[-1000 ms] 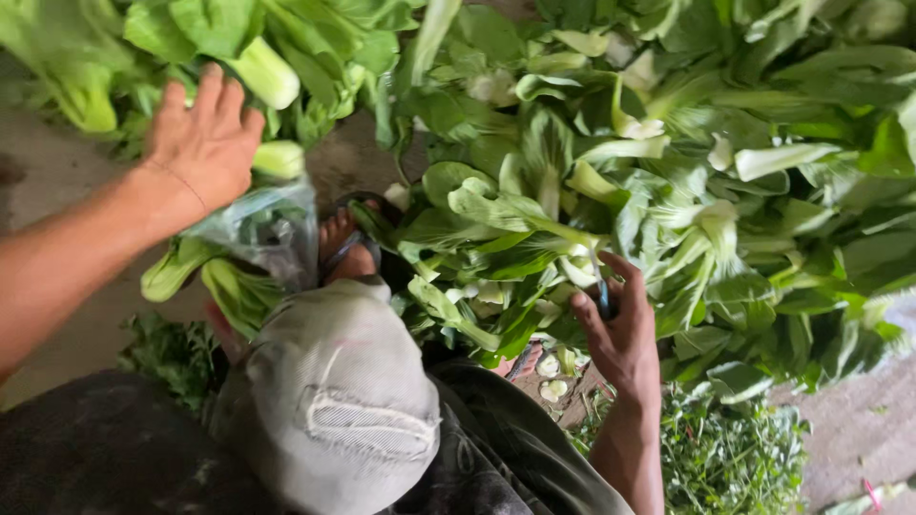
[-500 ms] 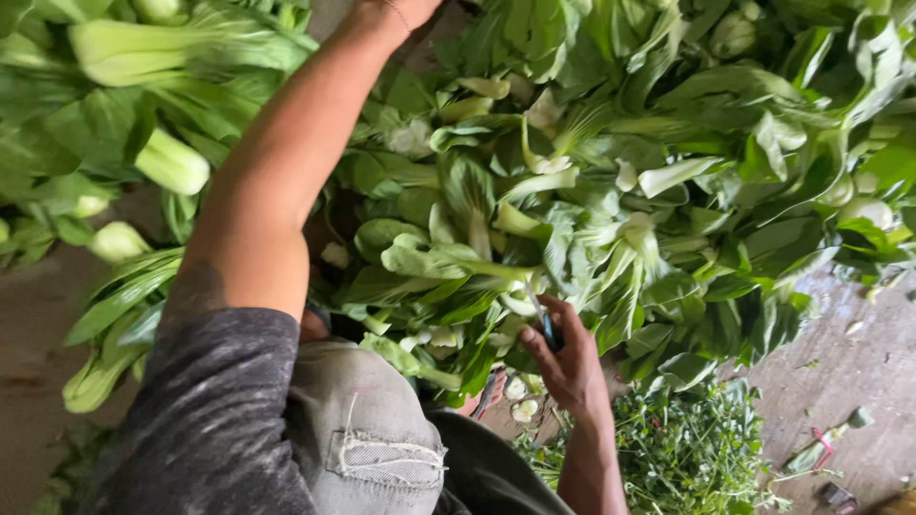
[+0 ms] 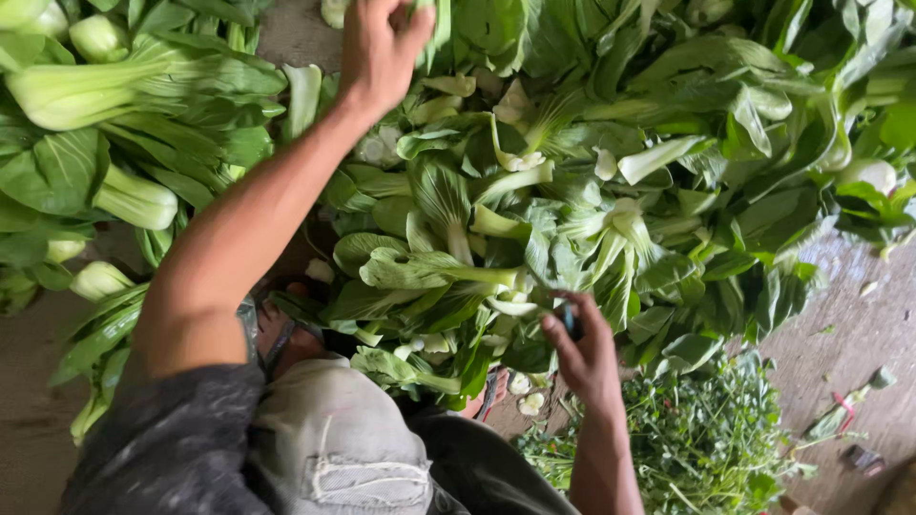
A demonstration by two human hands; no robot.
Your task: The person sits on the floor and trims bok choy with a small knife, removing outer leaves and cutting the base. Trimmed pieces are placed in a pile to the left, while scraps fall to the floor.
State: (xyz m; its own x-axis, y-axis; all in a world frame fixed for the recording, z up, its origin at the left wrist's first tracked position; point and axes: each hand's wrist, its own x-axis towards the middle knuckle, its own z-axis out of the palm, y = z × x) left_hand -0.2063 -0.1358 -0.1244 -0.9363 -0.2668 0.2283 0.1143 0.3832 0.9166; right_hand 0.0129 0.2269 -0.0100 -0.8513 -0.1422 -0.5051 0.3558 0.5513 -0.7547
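While your left hand (image 3: pixel 382 43) reaches far up into the big pile of green leafy cabbage (image 3: pixel 592 191), its fingers curl down among the stalks, but you cannot tell if they already close on one. Your right hand (image 3: pixel 582 348) rests low at the near edge of the pile, fingers closed around a small dark thing (image 3: pixel 570 319), maybe a knife; too little of it shows to be sure. More heads lie in a second heap (image 3: pixel 105 124) to your left, and a bunch of small herbs (image 3: pixel 706 439) lies on the floor (image 3: pixel 859 324) by your right wrist. I think the risk is the long reach: if you pull one stalk from deep inside, the loose heads above can slide down toward your foot (image 3: pixel 286 329). If it is a blade, it can also cut leaves near it.
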